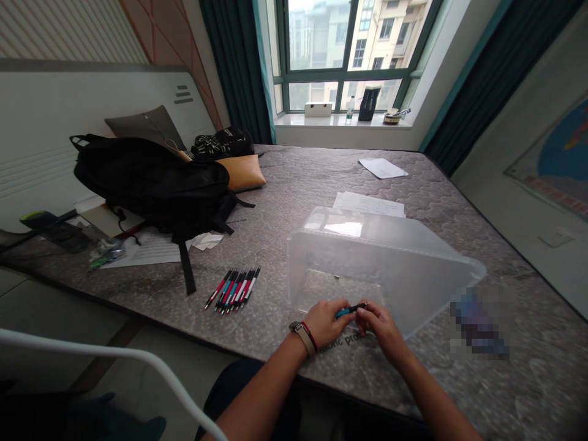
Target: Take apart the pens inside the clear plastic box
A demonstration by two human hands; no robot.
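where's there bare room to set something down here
Bare patches: between the pen row and the plastic bin; between the orange pouch and the far white sheet. Crowded: around the black backpack, and at the bin's near side, where left hand and right hand meet around a teal pen.

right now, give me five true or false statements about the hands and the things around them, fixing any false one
1. The left hand holds a pen. True.
2. The right hand is beside the backpack. False: it is at one end of the pen, and the backpack lies far off to the left.
3. The loose pens lie inside the clear box. False: they lie side by side on the mattress, left of the box.
4. A bottle stands on the windowsill. True.
5. The beige band is on the right wrist. False: it is on the left wrist.
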